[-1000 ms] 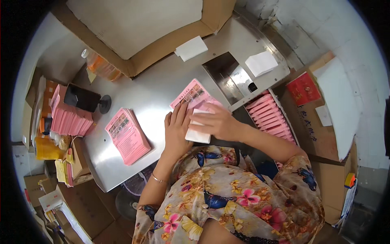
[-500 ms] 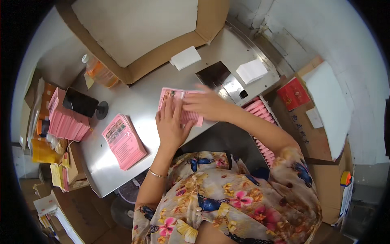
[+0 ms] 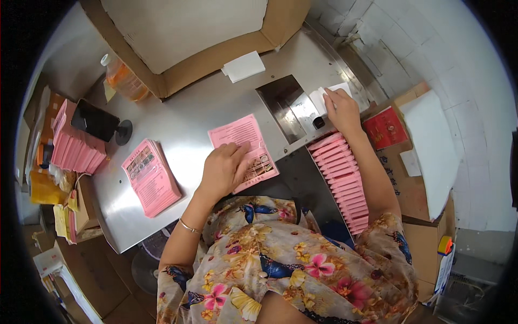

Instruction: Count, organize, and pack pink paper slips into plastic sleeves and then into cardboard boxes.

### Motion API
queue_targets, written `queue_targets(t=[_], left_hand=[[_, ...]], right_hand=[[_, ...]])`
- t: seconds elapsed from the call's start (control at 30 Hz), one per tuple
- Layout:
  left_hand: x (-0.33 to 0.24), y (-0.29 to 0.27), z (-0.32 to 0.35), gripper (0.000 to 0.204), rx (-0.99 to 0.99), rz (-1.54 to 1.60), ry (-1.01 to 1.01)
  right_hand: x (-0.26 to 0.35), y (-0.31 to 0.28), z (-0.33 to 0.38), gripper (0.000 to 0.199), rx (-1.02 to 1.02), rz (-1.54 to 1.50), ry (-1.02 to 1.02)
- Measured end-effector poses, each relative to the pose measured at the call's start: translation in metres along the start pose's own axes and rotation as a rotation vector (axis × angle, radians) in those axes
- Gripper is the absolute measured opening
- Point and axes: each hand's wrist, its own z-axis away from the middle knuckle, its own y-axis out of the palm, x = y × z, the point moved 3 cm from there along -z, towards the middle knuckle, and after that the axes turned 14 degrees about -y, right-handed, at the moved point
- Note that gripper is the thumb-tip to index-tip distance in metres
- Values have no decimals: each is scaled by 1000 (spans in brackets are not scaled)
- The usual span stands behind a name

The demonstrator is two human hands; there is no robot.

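My left hand (image 3: pixel 222 168) lies on a pink printed packet (image 3: pixel 237 129) with small food pictures at its near end. Its fingers are stretched over the packet, pressing it to the metal table near the front edge. Out to the right, my right hand (image 3: pixel 343 109) has its fingers bent and pinched on the edge of a stack of white paper slips (image 3: pixel 341 87). The hand covers part of that stack. A pile of similar pink packets (image 3: pixel 154 183) rests on the table to the left.
A dark rectangular plate (image 3: pixel 286 102) is set in the metal table (image 3: pixel 199 116). Many pink packets (image 3: pixel 345 189) fill a box below the right edge. White slips (image 3: pixel 244 66) lie before a cardboard box (image 3: pixel 199 73). A phone on a stand (image 3: pixel 96 120), pink stacks (image 3: pixel 78 146) and an orange bottle (image 3: pixel 125 81) stand left.
My right hand has left the packet and moved right to the white slips. The pink packet now lies turned, its pictures at the near end, with my left hand still on it.
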Motion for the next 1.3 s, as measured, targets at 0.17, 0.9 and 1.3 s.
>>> queue_targets(t=[0.17,0.9,1.3], left_hand=[[4,-8,21,35,71,135,-58],[-8,30,-8,77,-297,-27,-70],[88,-90,80,59,-471,-29,-357]], right_hand=[[8,-1,-2,27,43,-38,45],[171,80,-43,33,632,54,-637],[61,64,-15,39,520,-140,-159]])
